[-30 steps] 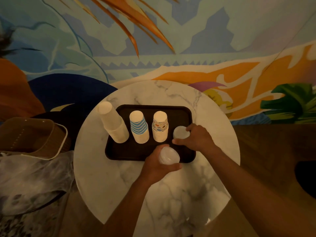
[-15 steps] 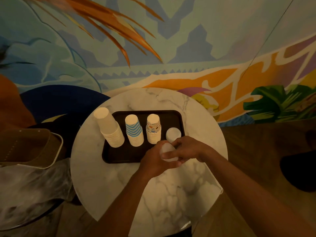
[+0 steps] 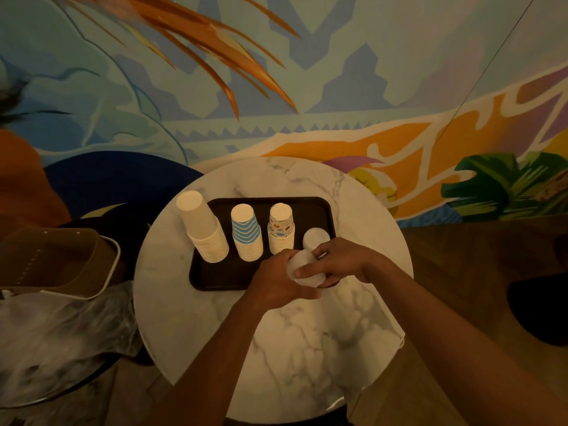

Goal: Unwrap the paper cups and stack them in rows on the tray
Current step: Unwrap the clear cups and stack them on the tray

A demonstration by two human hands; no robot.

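Observation:
A dark tray (image 3: pixel 215 273) lies on a round marble table (image 3: pixel 307 339). Upside-down stacks stand on it in a row: plain cream cups (image 3: pixel 204 229), blue-striped cups (image 3: pixel 247 233), patterned cups (image 3: pixel 281 227), and a short white stack (image 3: pixel 315 238) at the right. Over the tray's front right corner, my left hand (image 3: pixel 276 279) and my right hand (image 3: pixel 338 259) both grip a small stack of white cups (image 3: pixel 302 269). My fingers hide most of that stack.
A tan basket (image 3: pixel 58 261) sits left of the table, with crumpled clear plastic wrap (image 3: pixel 58 339) below it. A painted mural wall stands behind the table. Wooden floor lies to the right.
My right hand left the short white stack on the tray and joined my left hand on the stack of white cups. The camera tilted slightly.

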